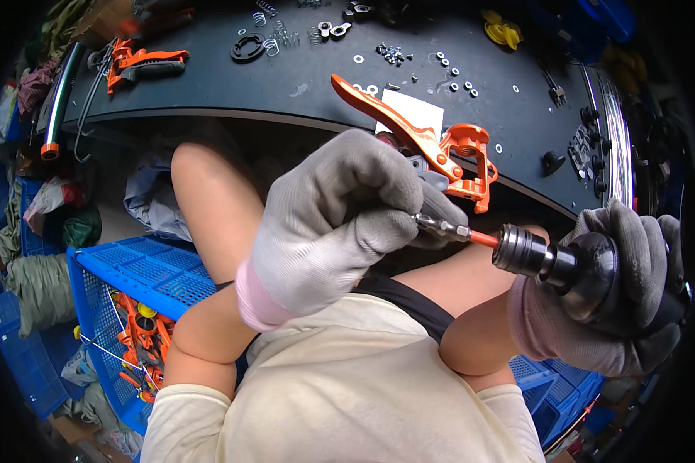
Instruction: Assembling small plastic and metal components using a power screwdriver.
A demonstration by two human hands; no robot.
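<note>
Item: my left hand [328,224], gloved, fingers pinched around the driver bit [440,228] and steadying the orange lever tool [432,150] at one o'clock. My right hand [618,297], at three o'clock, wraps tight round the power screwdriver [564,262], tip aimed leftward. Washers [455,77] lie on the black bench [208,85] at twelve.

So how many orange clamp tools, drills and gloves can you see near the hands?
Orange clamp tools: 2, one held, one lying on the bench
Power drivers: 1
Grey gloves: 2, left hand, right hand
Total: 5
</note>
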